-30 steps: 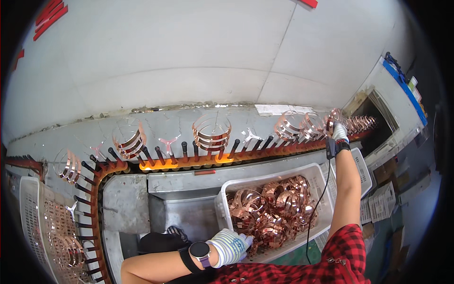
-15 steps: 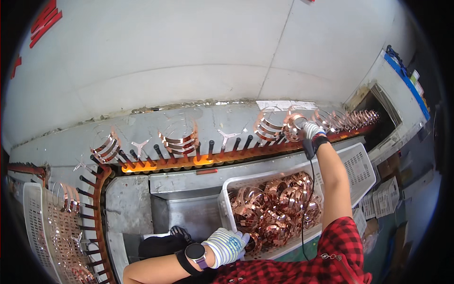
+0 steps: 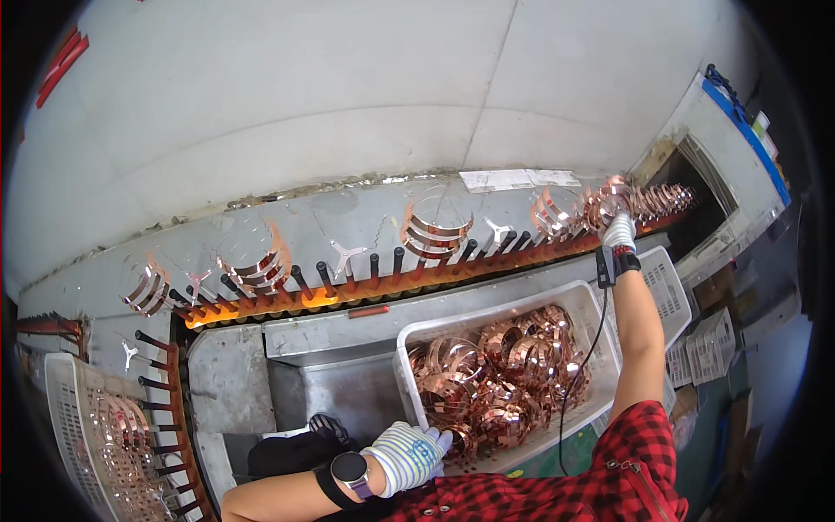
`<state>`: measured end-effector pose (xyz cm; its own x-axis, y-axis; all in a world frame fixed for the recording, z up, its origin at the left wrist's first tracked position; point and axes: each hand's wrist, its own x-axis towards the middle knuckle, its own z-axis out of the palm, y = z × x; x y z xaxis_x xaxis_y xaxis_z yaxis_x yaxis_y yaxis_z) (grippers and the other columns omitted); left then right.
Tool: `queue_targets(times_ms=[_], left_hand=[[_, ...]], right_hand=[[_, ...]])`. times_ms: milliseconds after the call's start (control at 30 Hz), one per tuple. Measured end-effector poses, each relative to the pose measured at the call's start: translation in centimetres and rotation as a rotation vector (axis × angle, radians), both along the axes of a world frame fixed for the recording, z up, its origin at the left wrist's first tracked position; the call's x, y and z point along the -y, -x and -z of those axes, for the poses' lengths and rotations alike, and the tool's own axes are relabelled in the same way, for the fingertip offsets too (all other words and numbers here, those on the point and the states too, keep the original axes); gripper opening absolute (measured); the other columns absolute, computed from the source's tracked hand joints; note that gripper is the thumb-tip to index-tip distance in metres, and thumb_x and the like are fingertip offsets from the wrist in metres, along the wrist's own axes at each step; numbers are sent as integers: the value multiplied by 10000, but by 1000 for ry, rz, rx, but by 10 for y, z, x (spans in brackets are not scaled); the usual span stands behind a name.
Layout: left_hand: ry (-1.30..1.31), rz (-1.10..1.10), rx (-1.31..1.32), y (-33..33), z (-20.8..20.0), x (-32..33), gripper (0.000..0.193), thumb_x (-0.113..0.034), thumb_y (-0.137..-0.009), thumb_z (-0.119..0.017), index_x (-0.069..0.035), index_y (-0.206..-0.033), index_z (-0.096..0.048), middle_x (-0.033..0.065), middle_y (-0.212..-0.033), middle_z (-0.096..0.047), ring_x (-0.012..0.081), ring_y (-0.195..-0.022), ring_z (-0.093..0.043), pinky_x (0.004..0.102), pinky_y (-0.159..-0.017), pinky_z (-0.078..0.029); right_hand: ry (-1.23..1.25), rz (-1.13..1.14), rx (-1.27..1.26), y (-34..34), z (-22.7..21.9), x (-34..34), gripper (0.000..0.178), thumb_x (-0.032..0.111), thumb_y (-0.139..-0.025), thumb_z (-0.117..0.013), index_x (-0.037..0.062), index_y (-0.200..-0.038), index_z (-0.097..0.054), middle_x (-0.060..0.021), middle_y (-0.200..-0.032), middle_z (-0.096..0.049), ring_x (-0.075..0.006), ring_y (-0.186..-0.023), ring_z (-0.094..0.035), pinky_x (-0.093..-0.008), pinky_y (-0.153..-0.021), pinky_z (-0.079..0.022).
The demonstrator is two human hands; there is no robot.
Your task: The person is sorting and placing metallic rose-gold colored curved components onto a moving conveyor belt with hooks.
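My right hand, in a striped glove, reaches to the far right along the conveyor. Its fingers are closed around a shiny copper-coloured banded ring; the fingertips are partly hidden by it. More such rings crowd the line just beyond. My left hand, also gloved, lies at the near left corner of a white plastic basket, fingers loosely stretched toward it and nothing visible in them. Inside the basket is a heap of copper-coloured rings.
Dark upright pegs line the orange-lit conveyor rail, with bare three-armed holders among the rings. A metal trough lies left of the basket. Another basket holds rings at far left. A black cable hangs from my right wrist.
The rings on the conveyor have shifted left. My right hand has moved right along the line, and a bare holder now shows left of it. My left hand has barely moved.
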<state>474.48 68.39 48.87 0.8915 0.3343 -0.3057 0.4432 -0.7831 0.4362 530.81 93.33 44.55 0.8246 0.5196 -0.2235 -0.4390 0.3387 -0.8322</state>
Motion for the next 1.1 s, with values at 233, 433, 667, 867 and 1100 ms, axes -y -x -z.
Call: queue_targets(times_ms=[233,433,667,867,1100], left_hand=[[-44,-65,54,-41,8,-4,468,-312,-853,-636,34,-1164,-585,157,-876,-643,325,-715,-647,442,-605,-526],[-70,-10,127,-76,16,-8,454,-315,-850,-639,27,-1144,-588,151,-875,-641,322,-712,-645,443,-604,-523],[-71,-20,66,-118,12,-11,448,-314,-857,-629,19,-1152,-584,157,-918,-650,333,-743,-650,444,-625,-525],[1,-34,-5,-148,21,-15,464,-327,-870,-621,31,-1162,-578,176,-912,-650,341,-741,-651,449,-626,-527],[-75,-44,104,-194,22,-20,467,-319,-856,-639,37,-1154,-582,166,-886,-643,324,-692,-641,443,-575,-512]], right_hand=[[385,-226,209,-41,76,-47,671,568,-875,-579,48,-1299,-574,-131,-1208,-636,-258,-959,-629,-417,-868,-485],[519,-370,475,-147,97,-45,732,642,-789,-643,87,-1265,-605,-122,-1122,-660,-266,-898,-615,-431,-773,-497],[1053,-760,760,-61,0,-21,552,320,-826,-705,-18,-1247,-585,-234,-1162,-653,-376,-1092,-627,-427,-883,-518],[350,-289,1717,-49,-43,-7,398,80,-807,-651,22,-1196,-593,-207,-1095,-642,-373,-1015,-629,-403,-886,-511],[162,-132,902,-207,-29,-18,336,36,-902,-525,63,-1223,-619,-54,-980,-657,-134,-860,-624,-313,-753,-544]])
